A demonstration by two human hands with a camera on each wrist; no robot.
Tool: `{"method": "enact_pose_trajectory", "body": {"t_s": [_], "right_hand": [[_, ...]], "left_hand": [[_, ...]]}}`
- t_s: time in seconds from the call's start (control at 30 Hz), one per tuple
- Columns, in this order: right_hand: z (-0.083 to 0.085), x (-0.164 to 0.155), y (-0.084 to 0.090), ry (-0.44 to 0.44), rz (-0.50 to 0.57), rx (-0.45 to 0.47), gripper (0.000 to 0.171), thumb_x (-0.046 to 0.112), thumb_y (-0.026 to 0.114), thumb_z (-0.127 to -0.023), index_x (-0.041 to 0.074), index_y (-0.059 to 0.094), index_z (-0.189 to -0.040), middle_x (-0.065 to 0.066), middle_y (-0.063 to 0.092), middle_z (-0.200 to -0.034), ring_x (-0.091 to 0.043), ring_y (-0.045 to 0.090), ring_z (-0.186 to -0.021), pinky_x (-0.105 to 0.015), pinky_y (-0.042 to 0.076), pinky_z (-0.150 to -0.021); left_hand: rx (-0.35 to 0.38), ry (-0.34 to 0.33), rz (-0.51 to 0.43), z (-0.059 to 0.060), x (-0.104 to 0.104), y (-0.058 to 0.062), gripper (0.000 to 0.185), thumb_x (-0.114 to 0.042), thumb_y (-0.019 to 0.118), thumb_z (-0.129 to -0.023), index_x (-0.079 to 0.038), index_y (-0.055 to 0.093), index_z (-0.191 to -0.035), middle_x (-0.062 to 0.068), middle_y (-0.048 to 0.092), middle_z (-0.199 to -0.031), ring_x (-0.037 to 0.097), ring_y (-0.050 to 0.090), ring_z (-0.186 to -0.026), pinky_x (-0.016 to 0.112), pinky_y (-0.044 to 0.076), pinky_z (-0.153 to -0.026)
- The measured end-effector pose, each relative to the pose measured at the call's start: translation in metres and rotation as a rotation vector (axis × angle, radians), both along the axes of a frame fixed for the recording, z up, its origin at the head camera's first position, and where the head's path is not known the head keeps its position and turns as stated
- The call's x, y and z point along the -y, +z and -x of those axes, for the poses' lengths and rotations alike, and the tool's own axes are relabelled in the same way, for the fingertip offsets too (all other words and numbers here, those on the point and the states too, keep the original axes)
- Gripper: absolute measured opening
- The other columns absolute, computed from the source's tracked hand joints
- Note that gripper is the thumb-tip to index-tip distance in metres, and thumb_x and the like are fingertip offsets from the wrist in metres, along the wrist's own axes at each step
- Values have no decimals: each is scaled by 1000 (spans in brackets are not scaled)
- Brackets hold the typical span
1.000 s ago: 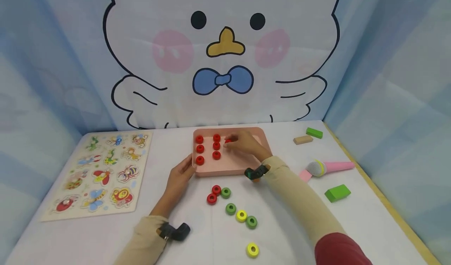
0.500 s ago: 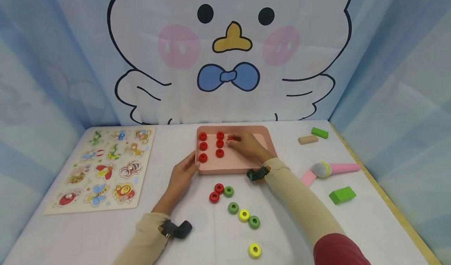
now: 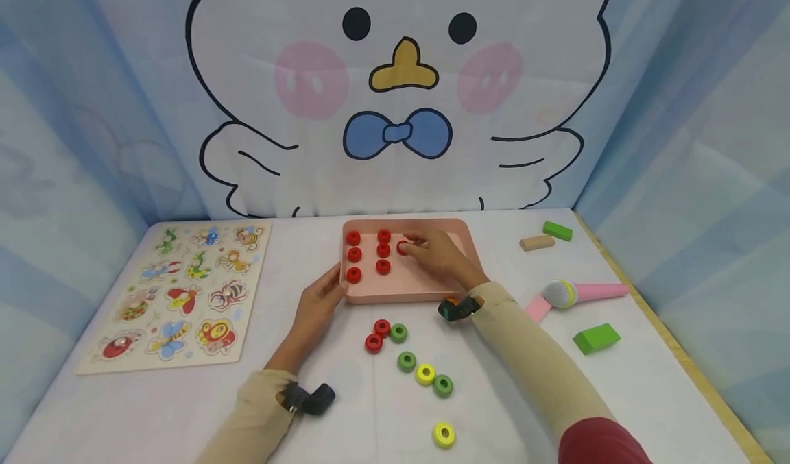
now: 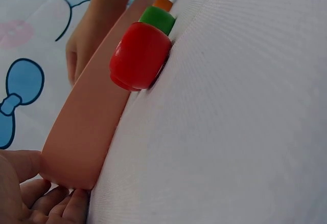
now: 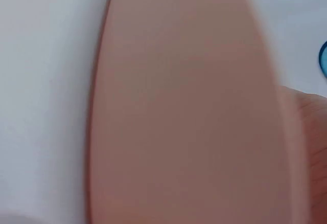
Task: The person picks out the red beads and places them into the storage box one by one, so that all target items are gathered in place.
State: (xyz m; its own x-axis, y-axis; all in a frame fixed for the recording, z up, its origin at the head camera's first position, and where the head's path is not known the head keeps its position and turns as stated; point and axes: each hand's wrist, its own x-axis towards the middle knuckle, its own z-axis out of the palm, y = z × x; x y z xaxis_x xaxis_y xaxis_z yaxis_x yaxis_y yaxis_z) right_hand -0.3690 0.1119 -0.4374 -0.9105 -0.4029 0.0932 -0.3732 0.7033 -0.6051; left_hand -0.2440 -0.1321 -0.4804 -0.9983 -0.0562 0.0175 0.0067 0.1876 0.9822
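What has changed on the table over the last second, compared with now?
Very little. The right hand stays over the pink tray, its fingers at the seventh red ring, which now shows a bit more beside them. The left hand still rests against the tray's near left corner. The six placed rings, the loose rings and the puzzle board have not shifted.

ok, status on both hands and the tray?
Left hand steadies pink tray at its near-left corner. Right hand pinches red ring inside it. Six red rings already placed; nothing blocking.

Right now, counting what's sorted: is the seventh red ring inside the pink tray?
Inside: red ring lies within the pink tray, under the right hand.
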Motion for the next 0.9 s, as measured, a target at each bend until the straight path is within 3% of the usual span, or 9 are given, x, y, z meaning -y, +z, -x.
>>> {"method": "enact_pose_trajectory", "body": {"t_s": [0.23,0.37,0.47,0.67,0.77,0.9], "right_hand": [[-39,-2,13,136,125,-144,35,26,67,-95,7,66,-124,-6,64,-116,-19,59,-105,-34,54,-89],[-68,-4,15,290,189,-188,29,17,69,-93,4,68,-119,-4,67,-112,-16,62,-100,-31,55,-85],[-87,-3,14,419,203,-171,28,13,72,-91,4,68,-117,-6,68,-111,-15,63,-98,-29,55,-85],[-107,1,6,548,156,-62,30,14,74,-89,6,68,-117,-5,68,-111,-18,64,-99,-29,54,-87],[-111,5,-1,557,102,-8,30,14,74,-89,8,68,-118,1,66,-114,-16,64,-100,-27,53,-89],[-116,10,-7,532,-40,-10,31,19,73,-90,15,68,-121,11,63,-116,-6,58,-101,-21,50,-91]], "left_hand": [[3,2,-2,1,0,-1,55,-27,55,-102,-15,38,-152,1,39,-153,16,34,-140,33,35,-110],[1,-7,2,1,1,0,55,-27,55,-102,-16,38,-153,0,39,-153,15,34,-141,33,35,-111],[0,-6,7,2,2,1,55,-27,55,-102,-16,38,-153,0,39,-154,15,34,-141,33,35,-111],[2,6,11,2,3,2,55,-27,54,-102,-17,38,-153,0,39,-153,15,34,-140,34,35,-111],[12,8,8,1,2,3,55,-28,54,-102,-17,38,-153,0,39,-153,16,34,-141,34,35,-111],[16,5,-8,1,0,2,54,-26,55,-101,-16,39,-152,1,40,-153,16,35,-140,34,34,-111]]}}
